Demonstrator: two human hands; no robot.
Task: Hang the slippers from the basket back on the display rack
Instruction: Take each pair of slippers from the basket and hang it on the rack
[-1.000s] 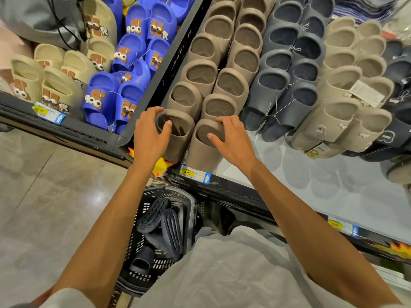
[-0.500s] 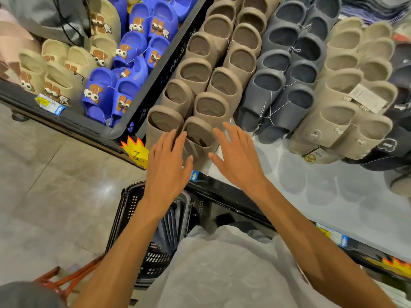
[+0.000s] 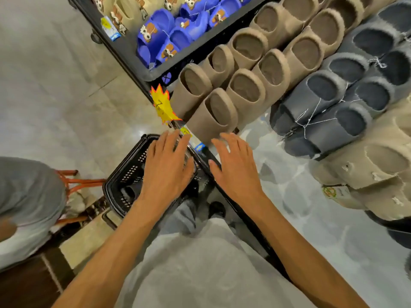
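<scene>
A black mesh basket (image 3: pixel 124 174) stands on the floor below the rack, with dark slippers (image 3: pixel 131 192) partly visible inside it. My left hand (image 3: pixel 166 167) hovers over the basket with fingers spread and holds nothing. My right hand (image 3: pixel 235 167) is open too, just above the rack's black front edge (image 3: pixel 242 210). Two rows of taupe slippers run up the display rack; the front pair (image 3: pixel 211 110) sits just beyond my fingertips, untouched.
Dark grey slippers (image 3: pixel 333 103) and beige slippers (image 3: pixel 378 170) fill the rack to the right. A black bin (image 3: pixel 133 52) of blue cartoon slippers (image 3: pixel 160 36) stands at the top left. Another person in grey (image 3: pixel 26 196) is at the left, by an orange frame (image 3: pixel 73 181).
Both hands let go of the front taupe pair and drew back toward me. My left hand now hangs over the basket. The view has tilted down.
</scene>
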